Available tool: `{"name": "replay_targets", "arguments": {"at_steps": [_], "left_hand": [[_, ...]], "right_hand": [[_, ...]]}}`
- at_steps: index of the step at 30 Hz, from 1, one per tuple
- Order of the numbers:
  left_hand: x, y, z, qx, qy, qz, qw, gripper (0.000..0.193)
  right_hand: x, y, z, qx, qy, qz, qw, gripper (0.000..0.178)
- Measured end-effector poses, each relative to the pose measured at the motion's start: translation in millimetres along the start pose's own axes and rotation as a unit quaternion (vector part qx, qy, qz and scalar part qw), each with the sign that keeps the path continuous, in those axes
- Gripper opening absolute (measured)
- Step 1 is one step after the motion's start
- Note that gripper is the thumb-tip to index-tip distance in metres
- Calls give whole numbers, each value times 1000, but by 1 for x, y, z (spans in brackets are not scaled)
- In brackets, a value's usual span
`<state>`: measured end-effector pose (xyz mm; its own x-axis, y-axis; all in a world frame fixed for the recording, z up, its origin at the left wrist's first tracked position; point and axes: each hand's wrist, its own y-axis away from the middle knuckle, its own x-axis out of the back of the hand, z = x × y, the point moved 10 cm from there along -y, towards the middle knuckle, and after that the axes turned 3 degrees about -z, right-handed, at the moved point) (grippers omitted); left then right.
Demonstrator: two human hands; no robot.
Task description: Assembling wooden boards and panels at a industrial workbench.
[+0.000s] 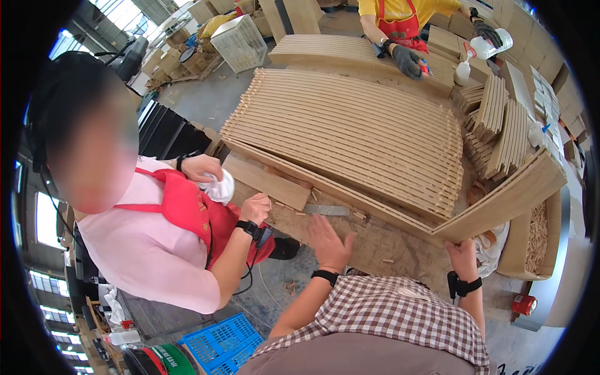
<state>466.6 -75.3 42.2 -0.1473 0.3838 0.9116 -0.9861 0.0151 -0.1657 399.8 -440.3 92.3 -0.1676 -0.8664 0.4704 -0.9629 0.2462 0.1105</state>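
My left hand is open, its fingers stretched out over the worktable. Just beyond its fingertips lies a flat grey metal bar. On the right, the fingers of my right hand are closed around the near end of a wide wooden board. This board stands on edge and slants away to the far right. Its near end meets the corner of a long wooden rail. Behind the rail lies a broad row of narrow wooden slats with small pegs along both ends.
At my left a person in a red apron holds a white cloth. Across the table, another person's gloved hand grips something red. An open box of wooden dowels stands right. Nearby are a red can and stacked slats.
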Motion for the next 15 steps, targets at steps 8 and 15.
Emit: {"name": "replay_targets", "arguments": {"at_steps": [8, 15], "left_hand": [[-11, -31, 39, -144, 31, -58, 987, 91], [-9, -77, -3, -11, -6, -33, 999, 87]], "right_hand": [[1, 1, 0, 8, 15, 0, 1000, 18], [-1, 4, 5, 4, 10, -6, 1000, 19]]}}
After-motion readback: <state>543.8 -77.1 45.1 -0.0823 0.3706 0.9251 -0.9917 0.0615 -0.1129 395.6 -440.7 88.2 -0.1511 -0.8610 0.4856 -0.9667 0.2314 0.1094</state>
